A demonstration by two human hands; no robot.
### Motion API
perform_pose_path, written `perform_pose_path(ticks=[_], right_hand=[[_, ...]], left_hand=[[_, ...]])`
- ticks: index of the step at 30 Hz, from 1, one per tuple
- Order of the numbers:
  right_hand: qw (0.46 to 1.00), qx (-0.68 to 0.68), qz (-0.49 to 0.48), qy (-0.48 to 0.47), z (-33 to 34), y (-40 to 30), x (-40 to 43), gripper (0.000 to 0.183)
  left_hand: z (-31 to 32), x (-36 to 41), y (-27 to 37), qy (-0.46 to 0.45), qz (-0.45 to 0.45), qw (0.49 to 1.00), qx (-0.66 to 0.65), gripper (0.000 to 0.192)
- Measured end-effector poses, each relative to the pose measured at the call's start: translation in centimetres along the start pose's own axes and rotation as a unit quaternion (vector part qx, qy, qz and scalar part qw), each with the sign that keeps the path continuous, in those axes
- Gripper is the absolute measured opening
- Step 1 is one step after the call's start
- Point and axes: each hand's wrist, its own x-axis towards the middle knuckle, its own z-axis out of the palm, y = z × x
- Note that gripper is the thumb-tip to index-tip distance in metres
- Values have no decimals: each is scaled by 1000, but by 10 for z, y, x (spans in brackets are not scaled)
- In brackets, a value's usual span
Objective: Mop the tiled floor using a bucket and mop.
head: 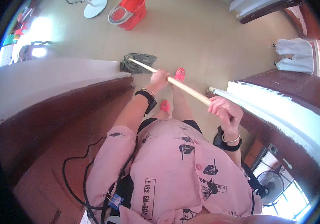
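Note:
My left hand is closed around the middle of a pale mop handle. Near the handle's upper end, my right hand grips it with curled fingers. The handle slants away to the far left, down to a dark grey mop head of cloth or strands. That mop head lies spread on the beige tiled floor, close against the end of the white wall on the left. Both of my wrists wear a bangle and a black strap.
A red mop bucket with a grey wringer basket stands ahead. Left of it is a round white base. Walls with dark brown lower bands flank me, beside a brown door. A cloth-draped stand is at right; a fan is behind.

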Motion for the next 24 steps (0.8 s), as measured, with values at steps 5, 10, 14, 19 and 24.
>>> perform_pose_path(ticks=[5, 10, 14, 19, 24], right_hand=[[999, 5, 14, 48, -56, -7, 61, 10], [993, -35, -10, 111, -116, -25, 106, 14], [984, -100, -40, 144, -153, -39, 129, 17], [972, -164, -54, 162, -163, -34, 142, 23], [973, -146, -94, 156, -176, -4, 163, 22]], left_hand=[[-33, 62, 58, 9, 39, 999, -25, 12], [-40, 140, 122, -60, 66, 995, -55, 16], [-36, 202, 172, -64, 143, 987, -25, 22], [-34, 256, 202, -70, 187, 979, -43, 26], [-48, 289, 194, -96, 179, 979, -32, 20]])
